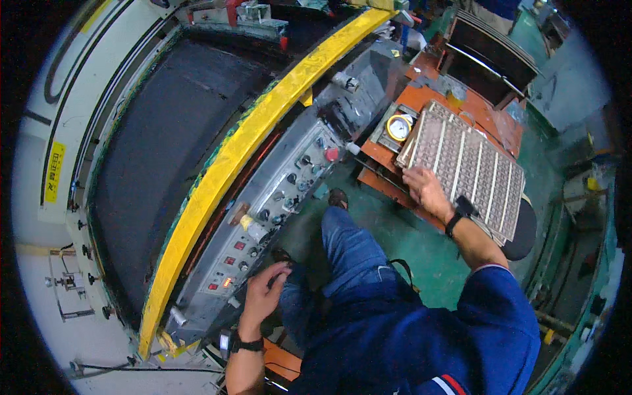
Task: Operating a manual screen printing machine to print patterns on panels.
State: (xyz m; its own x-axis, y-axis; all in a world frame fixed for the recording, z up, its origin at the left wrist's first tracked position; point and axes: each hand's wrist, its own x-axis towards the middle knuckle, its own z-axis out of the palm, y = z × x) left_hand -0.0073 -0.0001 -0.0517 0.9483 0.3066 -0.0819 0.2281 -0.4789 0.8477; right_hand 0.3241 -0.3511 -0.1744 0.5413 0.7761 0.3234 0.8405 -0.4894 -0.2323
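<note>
My right hand [426, 189] is over the near left edge of a stack of printed sheets [464, 164], patterned with rows of small brown units and pale strips. Its fingers are stretched out, and I cannot tell whether they press on the sheets. Close to the machine's control panel [273, 204], my left hand [264, 293] hangs in the air with bent fingers. A gap shows between its thumb and forefinger, and nothing is visible in it. Each wrist wears a dark band.
A yellow bar [263, 125] runs along the front of the large machine, before its dark flat screen [171, 112]. The sheets lie on an orange table [421, 92] beside a round yellow-rimmed dial [399, 128]. A black stool seat [523, 230] is partly under the sheets. A dark rack [490, 56] stands behind.
</note>
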